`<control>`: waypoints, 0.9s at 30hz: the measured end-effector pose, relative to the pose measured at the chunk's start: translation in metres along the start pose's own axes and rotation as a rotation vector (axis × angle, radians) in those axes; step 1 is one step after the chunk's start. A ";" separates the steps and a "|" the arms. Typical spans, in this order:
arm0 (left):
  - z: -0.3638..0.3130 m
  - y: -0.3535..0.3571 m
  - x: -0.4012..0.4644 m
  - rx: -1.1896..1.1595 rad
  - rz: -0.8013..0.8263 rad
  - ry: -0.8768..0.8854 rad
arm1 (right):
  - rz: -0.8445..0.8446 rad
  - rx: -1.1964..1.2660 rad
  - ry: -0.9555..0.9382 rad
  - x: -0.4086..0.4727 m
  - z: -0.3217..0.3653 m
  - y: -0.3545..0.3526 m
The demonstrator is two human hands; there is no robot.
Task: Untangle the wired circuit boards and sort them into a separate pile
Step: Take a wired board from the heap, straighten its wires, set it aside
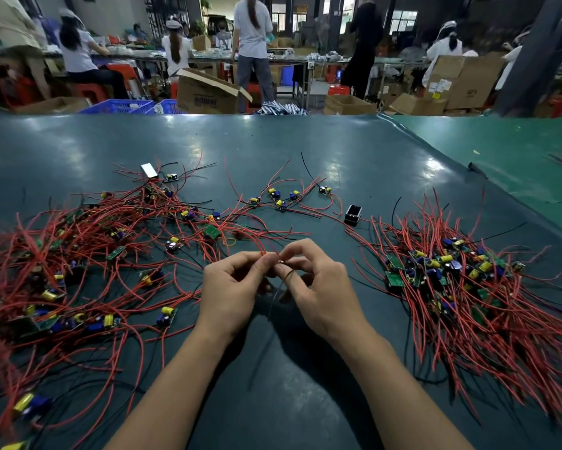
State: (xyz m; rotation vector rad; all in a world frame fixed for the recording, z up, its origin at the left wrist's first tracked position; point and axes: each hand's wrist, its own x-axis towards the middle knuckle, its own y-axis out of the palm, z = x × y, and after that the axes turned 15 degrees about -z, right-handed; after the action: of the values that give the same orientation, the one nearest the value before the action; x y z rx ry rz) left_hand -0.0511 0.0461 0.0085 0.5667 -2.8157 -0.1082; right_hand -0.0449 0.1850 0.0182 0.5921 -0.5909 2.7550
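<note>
While our left hand (232, 289) pinches red wires (266, 246) at frame centre, our right hand (318, 287) pinches their tips. Boards (435, 271) lie heaped at right.

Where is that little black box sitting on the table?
In the head view, the black box sits right of centre, beyond the hands, between the small group of boards and the right-hand pile.

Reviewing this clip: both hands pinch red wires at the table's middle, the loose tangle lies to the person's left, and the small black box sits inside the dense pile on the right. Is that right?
Not quite. The head view shows the small black box standing alone on the green mat, apart from the dense pile. The rest holds: left hand and right hand pinch red wires, loose tangle on the left.
</note>
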 end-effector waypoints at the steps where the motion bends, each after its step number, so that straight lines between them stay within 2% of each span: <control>1: 0.000 -0.001 0.000 -0.020 0.002 -0.023 | -0.002 0.012 0.020 0.000 0.001 0.000; 2: 0.000 -0.001 0.001 -0.036 -0.006 -0.036 | -0.004 0.073 0.078 0.000 0.003 0.000; 6: -0.004 0.001 0.002 -0.171 -0.101 -0.116 | -0.025 0.590 0.471 0.003 0.015 -0.001; 10: -0.006 0.004 0.000 -0.188 -0.071 -0.141 | -0.138 0.742 0.713 0.007 0.017 -0.004; 15: -0.007 0.006 -0.004 -0.152 0.060 -0.126 | -0.200 0.626 0.692 0.009 0.013 -0.004; 20: -0.008 0.005 -0.005 -0.234 0.118 -0.205 | -0.111 0.876 0.941 0.012 0.013 -0.004; 22: -0.008 0.005 -0.006 -0.285 0.160 -0.234 | -0.089 0.959 0.977 0.013 0.012 -0.003; 27: -0.010 0.004 -0.007 -0.151 0.091 -0.091 | -0.131 0.633 0.826 0.009 0.009 -0.001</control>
State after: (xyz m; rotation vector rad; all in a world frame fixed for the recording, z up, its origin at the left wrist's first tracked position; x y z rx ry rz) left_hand -0.0443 0.0524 0.0165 0.4082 -2.8834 -0.3326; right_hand -0.0494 0.1834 0.0300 -0.4078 0.4918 2.6818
